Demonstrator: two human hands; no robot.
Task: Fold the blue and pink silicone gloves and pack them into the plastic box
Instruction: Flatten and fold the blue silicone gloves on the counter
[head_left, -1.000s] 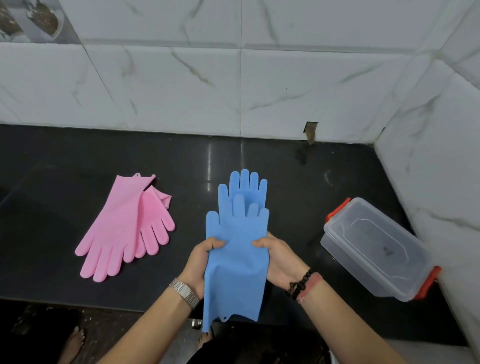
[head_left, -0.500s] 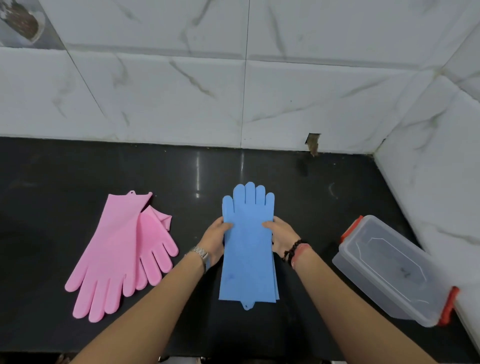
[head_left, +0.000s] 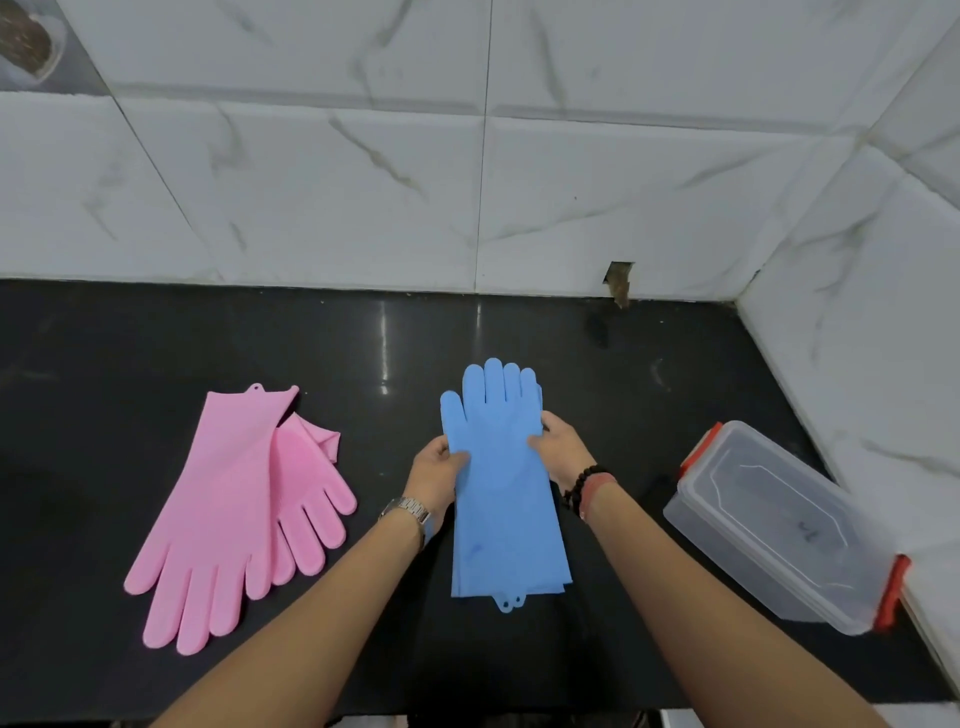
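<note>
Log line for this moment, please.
stage: aligning | blue gloves stacked flat, unfolded | left hand, right hand pinch edges | pink gloves untouched | plastic box lidded

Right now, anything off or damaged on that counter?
One flaw: a chipped hole in the wall tile at the counter's back edge. The pink gloves lie crossed, unfolded; the plastic box sits askew with its lid on.

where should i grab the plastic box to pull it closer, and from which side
Take the plastic box across its narrow width near the middle, coming down from above with the right hand, the nearer one. Its lid looks shut, and it lies at a slant on the counter, with red clips at both short ends; gripping there might pop a clip. The long sides look plain and parallel.
</note>
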